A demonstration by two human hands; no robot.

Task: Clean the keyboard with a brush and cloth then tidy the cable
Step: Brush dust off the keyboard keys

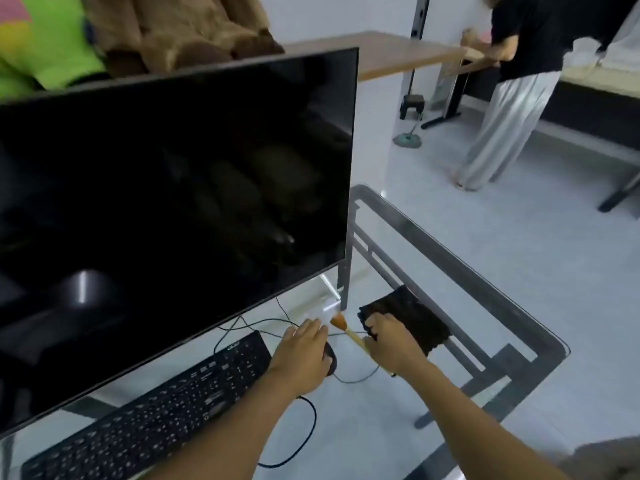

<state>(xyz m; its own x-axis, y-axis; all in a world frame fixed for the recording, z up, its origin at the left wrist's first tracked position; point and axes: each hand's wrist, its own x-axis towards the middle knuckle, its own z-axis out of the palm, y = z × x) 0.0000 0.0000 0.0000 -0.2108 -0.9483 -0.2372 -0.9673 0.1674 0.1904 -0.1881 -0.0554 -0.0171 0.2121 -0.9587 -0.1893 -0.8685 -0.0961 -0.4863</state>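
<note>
A dark monitor (173, 209) stands on the glass bench (485, 292); the black keyboard (145, 414) lies in front of it, its cable (304, 434) looping loose; the dark cloth (415, 322) lies at the right; the left hand (304, 351) rests flat over a mouse (330, 358); the right hand (389, 341) is closed around the brush (346, 329), fingertips touching the cloth.

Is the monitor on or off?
Off, as far as visible: the monitor screen is uniformly black, showing only dim room reflections.
</note>
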